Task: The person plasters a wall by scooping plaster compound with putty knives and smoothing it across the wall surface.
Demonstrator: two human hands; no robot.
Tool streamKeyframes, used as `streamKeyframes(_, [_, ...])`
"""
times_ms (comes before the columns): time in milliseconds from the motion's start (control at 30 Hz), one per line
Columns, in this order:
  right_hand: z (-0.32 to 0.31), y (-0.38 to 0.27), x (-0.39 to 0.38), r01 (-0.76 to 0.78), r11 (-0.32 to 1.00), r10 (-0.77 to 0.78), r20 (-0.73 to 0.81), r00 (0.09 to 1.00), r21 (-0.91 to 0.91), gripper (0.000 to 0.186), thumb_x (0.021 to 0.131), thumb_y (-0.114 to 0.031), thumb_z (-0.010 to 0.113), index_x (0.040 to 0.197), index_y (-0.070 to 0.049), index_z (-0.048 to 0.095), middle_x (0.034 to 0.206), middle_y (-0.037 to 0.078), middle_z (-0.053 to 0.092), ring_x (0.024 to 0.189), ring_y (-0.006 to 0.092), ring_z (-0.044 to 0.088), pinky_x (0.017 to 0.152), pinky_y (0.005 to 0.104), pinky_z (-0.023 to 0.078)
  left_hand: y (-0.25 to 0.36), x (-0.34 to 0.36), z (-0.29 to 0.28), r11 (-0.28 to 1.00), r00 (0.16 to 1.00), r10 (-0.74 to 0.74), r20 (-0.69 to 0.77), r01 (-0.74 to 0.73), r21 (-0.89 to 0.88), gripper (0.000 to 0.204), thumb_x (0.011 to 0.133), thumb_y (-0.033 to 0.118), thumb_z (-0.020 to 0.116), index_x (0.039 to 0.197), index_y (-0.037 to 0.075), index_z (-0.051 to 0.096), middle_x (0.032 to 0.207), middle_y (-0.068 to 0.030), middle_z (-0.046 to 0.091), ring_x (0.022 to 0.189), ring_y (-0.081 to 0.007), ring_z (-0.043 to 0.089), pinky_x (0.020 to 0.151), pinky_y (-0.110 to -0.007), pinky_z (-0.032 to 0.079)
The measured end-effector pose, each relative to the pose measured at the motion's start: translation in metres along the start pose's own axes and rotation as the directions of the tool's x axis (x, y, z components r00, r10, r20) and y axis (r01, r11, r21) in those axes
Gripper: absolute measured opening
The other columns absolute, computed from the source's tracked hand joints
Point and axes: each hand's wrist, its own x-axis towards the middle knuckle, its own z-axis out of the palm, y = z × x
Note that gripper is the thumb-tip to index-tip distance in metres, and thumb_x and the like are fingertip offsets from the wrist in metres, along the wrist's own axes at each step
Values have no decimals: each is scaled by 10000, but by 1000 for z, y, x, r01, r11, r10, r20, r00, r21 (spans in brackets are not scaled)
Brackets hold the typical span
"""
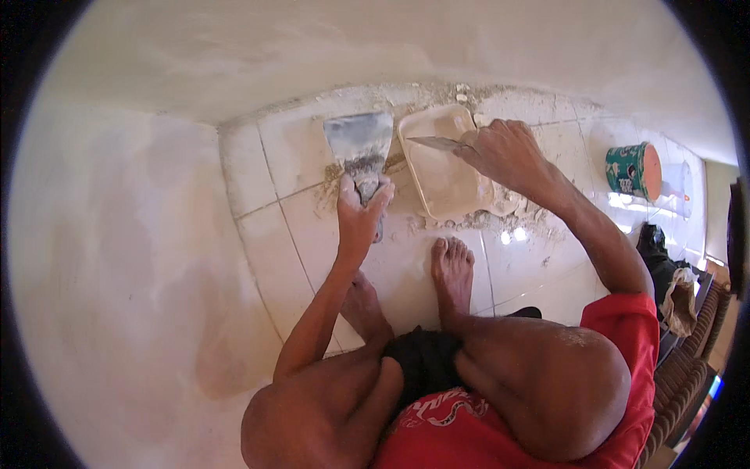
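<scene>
Out in front of me, my left hand (362, 209) grips the handle of a wide putty knife (361, 134), its broad metal blade pointing away toward the wall. Grey-brown paste clings to the lower part of that blade. My right hand (506, 153) is closed round a second, narrower scraper (434, 143), seen nearly edge-on, with its blade pointing left over a shallow cream tray (426, 197). Pale filler coats the inside of the tray, which rests on the floor between my hands. The scraper's handle is hidden in my fist.
White floor tiles (258, 227) are strewn with crumbs of dried filler. Patchy plastered walls rise ahead (258, 47) and on the left (117, 258). A green bucket (629, 170) lies tipped at the right, near a black bag (653, 244) and woven furniture (678, 391). My bare feet stand below the tray.
</scene>
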Motion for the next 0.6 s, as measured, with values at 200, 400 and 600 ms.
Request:
streamKeyframes(200, [49, 18, 5, 99, 995, -91, -207, 974, 32, 255, 831, -232, 585, 821, 7, 675, 838, 181, 651, 718, 356, 648, 680, 442, 521, -16, 11, 24, 999, 999, -48, 16, 48, -20, 389, 838, 111, 708, 1148, 46, 483, 951, -45, 597, 643, -70, 530, 535, -221, 455])
streamKeyframes(400, [65, 11, -1, 26, 991, -21, -46, 999, 133, 206, 821, -171, 590, 883, 19, 641, 838, 183, 648, 763, 358, 657, 705, 455, 520, -34, 8, 35, 993, 993, -90, 73, 95, -73, 404, 838, 101, 705, 1158, 25, 471, 986, -54, 593, 715, -80, 563, 604, -233, 489])
streamKeyframes(600, [77, 13, -12, -40, 934, 88, -119, 989, 355, 175, 833, -150, 572, 891, 9, 614, 777, 195, 646, 734, 389, 645, 693, 473, 518, -32, 4, 41, 989, 991, -124, 53, 128, -73, 384, 836, 90, 704, 1136, 13, 479, 949, -51, 603, 738, -83, 573, 643, -233, 491])
